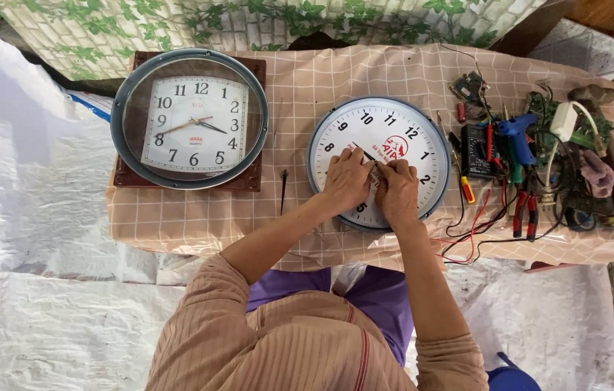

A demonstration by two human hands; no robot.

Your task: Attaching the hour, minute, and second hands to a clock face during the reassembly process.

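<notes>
Head view: left hand (pixel 346 181) and right hand (pixel 398 190) both press fingertips (grip unclear) onto the round white clock (pixel 379 161).

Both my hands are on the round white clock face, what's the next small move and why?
Probably ease the hands off the centre of the round white clock: both the left hand and right hand already pinch there, fingertips meeting over the dial.

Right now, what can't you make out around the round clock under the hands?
Head view only:
- The centre and lower dial of the round white clock are hidden by the left hand and right hand.
- What the fingertips grip: covered.
- The tool pile is tangled and too small to sort.
- Its far right end is cut off by the frame edge.
</notes>
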